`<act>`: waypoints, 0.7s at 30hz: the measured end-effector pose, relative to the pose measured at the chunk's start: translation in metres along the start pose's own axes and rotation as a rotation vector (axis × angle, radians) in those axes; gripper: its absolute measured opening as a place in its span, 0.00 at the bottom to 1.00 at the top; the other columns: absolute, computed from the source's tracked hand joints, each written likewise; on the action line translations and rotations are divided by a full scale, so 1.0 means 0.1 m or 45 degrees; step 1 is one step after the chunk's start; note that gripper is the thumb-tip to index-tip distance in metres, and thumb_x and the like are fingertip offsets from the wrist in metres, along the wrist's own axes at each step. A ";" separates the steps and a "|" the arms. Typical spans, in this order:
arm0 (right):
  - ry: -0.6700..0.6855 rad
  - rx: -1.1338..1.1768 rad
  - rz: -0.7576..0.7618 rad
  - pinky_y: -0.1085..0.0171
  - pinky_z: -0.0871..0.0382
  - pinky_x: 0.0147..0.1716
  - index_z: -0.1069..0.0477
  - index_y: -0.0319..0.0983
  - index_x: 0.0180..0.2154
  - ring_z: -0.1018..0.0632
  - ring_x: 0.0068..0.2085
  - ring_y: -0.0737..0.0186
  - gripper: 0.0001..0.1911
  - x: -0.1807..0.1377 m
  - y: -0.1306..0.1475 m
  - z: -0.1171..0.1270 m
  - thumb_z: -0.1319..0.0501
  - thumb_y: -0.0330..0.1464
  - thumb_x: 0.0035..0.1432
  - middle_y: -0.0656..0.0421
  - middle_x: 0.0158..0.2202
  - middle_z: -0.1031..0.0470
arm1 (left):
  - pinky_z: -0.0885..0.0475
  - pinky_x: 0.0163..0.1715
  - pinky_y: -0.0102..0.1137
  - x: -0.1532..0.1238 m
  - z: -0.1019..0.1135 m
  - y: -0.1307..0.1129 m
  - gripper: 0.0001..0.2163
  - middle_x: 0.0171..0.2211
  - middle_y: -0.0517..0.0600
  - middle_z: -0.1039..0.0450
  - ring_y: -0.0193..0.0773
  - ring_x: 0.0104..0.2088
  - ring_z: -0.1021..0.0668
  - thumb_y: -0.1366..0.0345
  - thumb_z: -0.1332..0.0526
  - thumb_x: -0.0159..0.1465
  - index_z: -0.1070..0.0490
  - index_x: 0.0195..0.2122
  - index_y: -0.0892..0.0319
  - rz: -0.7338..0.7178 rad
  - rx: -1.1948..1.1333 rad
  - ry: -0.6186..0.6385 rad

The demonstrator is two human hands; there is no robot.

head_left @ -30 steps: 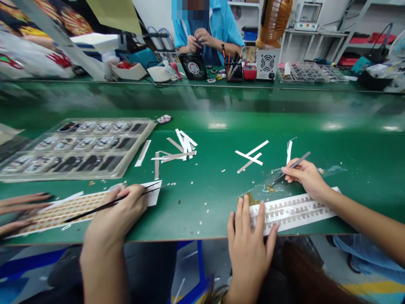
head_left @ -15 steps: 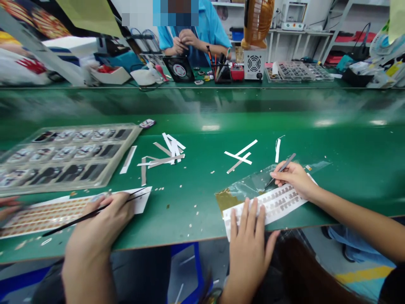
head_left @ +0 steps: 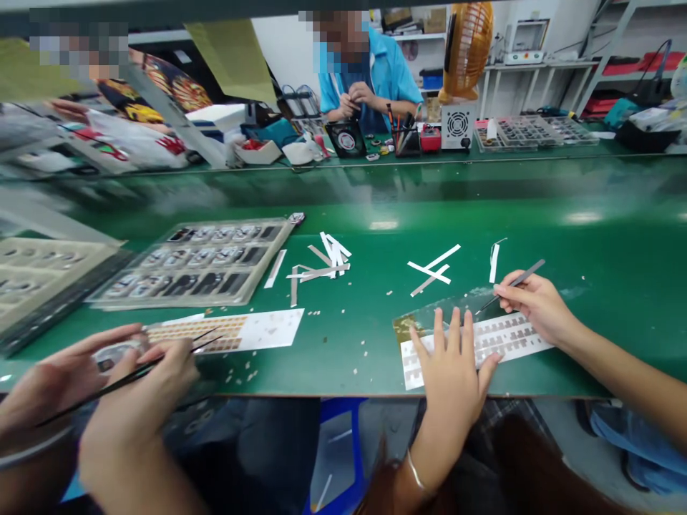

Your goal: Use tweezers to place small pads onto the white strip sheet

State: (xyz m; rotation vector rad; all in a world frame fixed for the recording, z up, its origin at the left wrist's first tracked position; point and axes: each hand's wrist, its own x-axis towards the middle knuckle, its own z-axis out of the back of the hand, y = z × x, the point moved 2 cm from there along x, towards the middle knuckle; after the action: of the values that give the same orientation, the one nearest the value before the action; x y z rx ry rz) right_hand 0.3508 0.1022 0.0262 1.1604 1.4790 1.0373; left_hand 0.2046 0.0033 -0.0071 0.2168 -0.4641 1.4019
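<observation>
My left hand lies flat with fingers spread on a white sheet of small grey parts near the table's front edge. A clear film with a brownish corner lies just beyond the sheet. My right hand pinches grey metal tweezers, whose tip points down-left at the sheet's far edge. Brown hair hangs at the bottom of the view.
On my left a co-worker's hands hold black tweezers over a small part, near a sheet of tan pieces. Clear parts trays and loose white strips lie on the green table. Another person works opposite.
My left hand has slid forward, further onto the white sheet. My right hand stays at the sheet's far edge with the tweezers. The co-worker's hands have drawn back to the table's edge.
</observation>
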 end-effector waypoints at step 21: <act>0.020 0.085 -0.139 0.69 0.30 0.28 0.30 0.36 0.26 0.26 0.25 0.71 0.16 0.04 -0.18 -0.03 0.27 0.34 0.36 0.62 0.23 0.27 | 0.31 0.45 0.32 -0.31 0.12 0.73 0.17 0.33 0.44 0.22 0.27 0.38 0.22 0.66 0.56 0.68 0.27 0.40 0.53 -0.334 -0.282 -0.067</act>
State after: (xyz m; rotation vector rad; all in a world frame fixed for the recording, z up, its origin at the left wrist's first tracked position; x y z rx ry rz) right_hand 0.3445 0.1025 0.0086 1.1075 1.5819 0.9307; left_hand 0.1278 -0.0170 -0.0194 0.1289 -0.6077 1.0814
